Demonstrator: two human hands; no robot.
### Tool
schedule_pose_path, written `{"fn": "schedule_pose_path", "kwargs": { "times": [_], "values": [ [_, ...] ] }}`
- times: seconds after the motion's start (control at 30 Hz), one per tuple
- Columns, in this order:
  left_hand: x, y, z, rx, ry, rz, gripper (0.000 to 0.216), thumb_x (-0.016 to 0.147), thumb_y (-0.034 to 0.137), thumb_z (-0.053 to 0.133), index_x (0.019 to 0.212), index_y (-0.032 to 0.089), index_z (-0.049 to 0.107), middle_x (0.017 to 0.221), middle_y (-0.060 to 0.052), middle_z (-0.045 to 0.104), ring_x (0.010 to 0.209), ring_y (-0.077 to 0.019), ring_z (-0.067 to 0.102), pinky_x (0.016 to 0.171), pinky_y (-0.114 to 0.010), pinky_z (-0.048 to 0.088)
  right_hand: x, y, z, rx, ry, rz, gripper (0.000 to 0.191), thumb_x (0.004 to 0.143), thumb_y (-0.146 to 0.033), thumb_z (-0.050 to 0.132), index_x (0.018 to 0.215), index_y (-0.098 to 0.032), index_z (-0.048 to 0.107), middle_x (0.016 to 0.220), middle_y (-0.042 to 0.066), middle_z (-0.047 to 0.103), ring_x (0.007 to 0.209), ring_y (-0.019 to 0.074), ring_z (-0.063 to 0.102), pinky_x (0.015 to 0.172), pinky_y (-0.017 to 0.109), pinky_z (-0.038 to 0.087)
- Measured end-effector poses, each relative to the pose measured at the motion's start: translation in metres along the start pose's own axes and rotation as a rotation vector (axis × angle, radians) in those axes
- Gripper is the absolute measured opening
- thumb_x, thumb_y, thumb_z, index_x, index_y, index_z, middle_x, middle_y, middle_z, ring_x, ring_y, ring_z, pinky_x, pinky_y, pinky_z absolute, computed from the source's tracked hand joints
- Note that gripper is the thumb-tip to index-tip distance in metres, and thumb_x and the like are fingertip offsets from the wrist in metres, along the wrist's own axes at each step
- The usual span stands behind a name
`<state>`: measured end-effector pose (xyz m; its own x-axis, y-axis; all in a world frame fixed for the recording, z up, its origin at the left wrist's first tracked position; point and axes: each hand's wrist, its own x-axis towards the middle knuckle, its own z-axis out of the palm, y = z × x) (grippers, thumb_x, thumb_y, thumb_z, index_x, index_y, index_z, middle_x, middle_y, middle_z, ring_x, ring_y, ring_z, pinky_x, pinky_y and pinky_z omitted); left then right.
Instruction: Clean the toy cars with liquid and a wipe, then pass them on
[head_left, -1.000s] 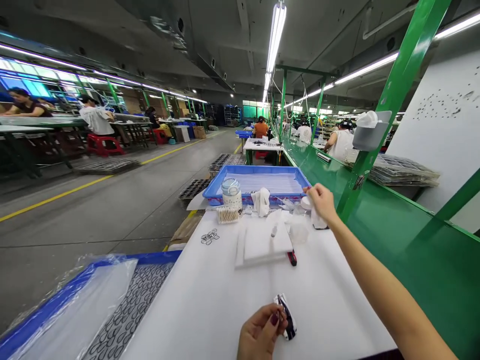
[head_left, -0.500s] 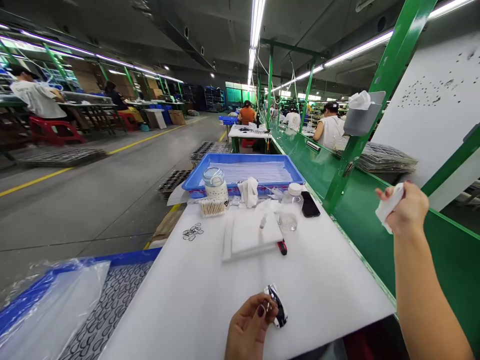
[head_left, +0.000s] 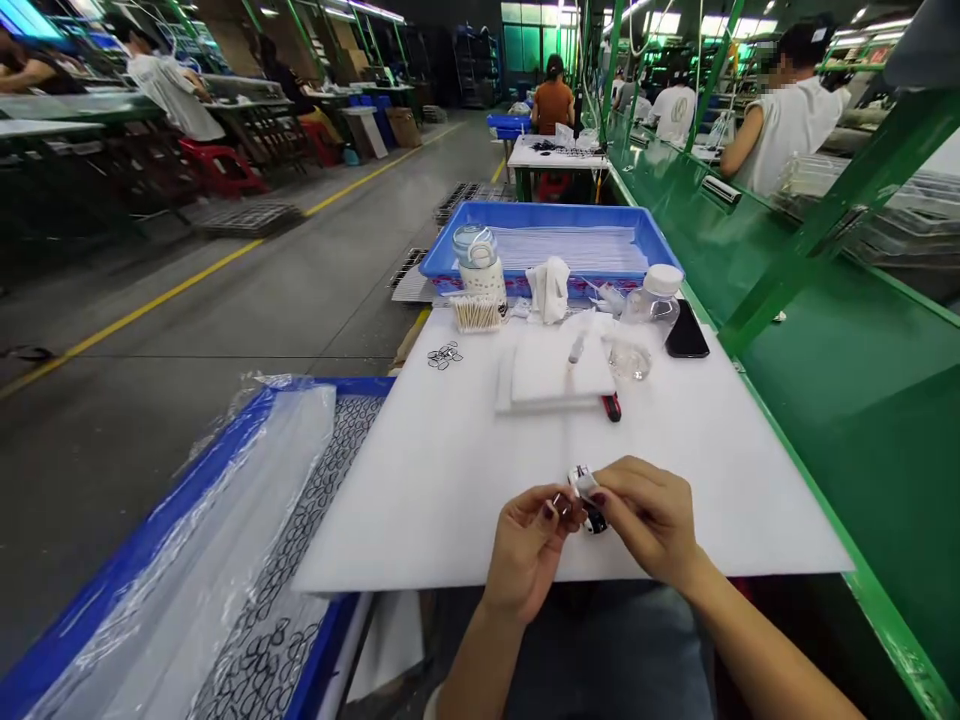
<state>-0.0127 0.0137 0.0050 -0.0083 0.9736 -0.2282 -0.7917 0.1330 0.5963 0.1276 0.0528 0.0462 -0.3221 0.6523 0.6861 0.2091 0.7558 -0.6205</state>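
My left hand (head_left: 529,545) is closed in a pinch on the edge of a small glossy black-and-silver piece (head_left: 595,520), just above the near part of the white-covered table. My right hand (head_left: 651,512) comes in from the other side, thumb and fingers closed on a white wipe (head_left: 586,486) that touches the piece. Fingers cover much of both the piece and the wipe. Farther off lie a pad of white foam sheets (head_left: 559,372) with a small vial-like item (head_left: 576,349) on top, and a red-and-black cutter handle (head_left: 612,407).
Thin black rings (head_left: 445,355) lie at the table's left. Behind are cotton swabs (head_left: 478,315), a lidded jar (head_left: 480,262), a crumpled tissue (head_left: 549,290), a clear bottle (head_left: 654,298), a phone (head_left: 687,331) and a blue tray (head_left: 536,214). A plastic-lined blue bin (head_left: 86,605) stands lower left.
My right hand has come down and left from above the green bench, bringing the white wipe to the piece in my left hand. The view has tilted downward.
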Motion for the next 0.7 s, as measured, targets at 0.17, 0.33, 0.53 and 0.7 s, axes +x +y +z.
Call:
{"fn": "schedule_pose_path", "kwargs": {
  "times": [0.17, 0.33, 0.53, 0.7],
  "values": [
    [0.001, -0.001, 0.001, 0.030, 0.017, 0.011, 0.027, 0.053, 0.031, 0.095, 0.069, 0.019, 0.077, 0.065, 0.000, 0.071, 0.061, -0.0067, 0.064, 0.064, -0.014, 0.054, -0.001, -0.006, 0.001, -0.261, -0.076, -0.240, 0.015, 0.090, -0.014, 0.054, 0.095, -0.015, 0.068, 0.085, 0.009, 0.065, 0.061, 0.0117, 0.060, 0.051, 0.023, 0.049],
    [0.001, -0.002, 0.001, 0.062, 0.031, 0.002, 0.032, 0.052, 0.038, 0.095, 0.071, 0.018, 0.078, 0.067, -0.003, 0.072, 0.059, -0.0095, 0.065, 0.061, -0.017, 0.055, 0.002, -0.009, -0.014, -0.378, -0.082, -0.259, 0.012, 0.088, -0.014, 0.058, 0.094, -0.018, 0.067, 0.082, 0.006, 0.064, 0.056, 0.0098, 0.057, 0.049, 0.023, 0.047],
    [0.000, 0.001, 0.001, 0.077, 0.036, 0.011, 0.029, 0.051, 0.034, 0.095, 0.070, 0.020, 0.078, 0.068, -0.002, 0.073, 0.064, -0.0086, 0.066, 0.068, -0.015, 0.056, 0.004, -0.017, -0.006, -0.371, -0.180, -0.266, 0.019, 0.093, -0.015, 0.050, 0.090, -0.015, 0.068, 0.081, 0.008, 0.066, 0.062, 0.0129, 0.061, 0.051, 0.026, 0.050],
    [-0.001, -0.001, 0.004, 0.080, 0.042, 0.008, 0.030, 0.050, 0.036, 0.096, 0.068, 0.020, 0.078, 0.064, -0.002, 0.072, 0.060, -0.0106, 0.067, 0.061, -0.018, 0.057, 0.002, -0.019, -0.030, -0.397, -0.178, -0.156, 0.012, 0.090, -0.015, 0.058, 0.090, -0.017, 0.069, 0.086, 0.007, 0.068, 0.060, 0.0112, 0.060, 0.052, 0.024, 0.049]
  ]
}}
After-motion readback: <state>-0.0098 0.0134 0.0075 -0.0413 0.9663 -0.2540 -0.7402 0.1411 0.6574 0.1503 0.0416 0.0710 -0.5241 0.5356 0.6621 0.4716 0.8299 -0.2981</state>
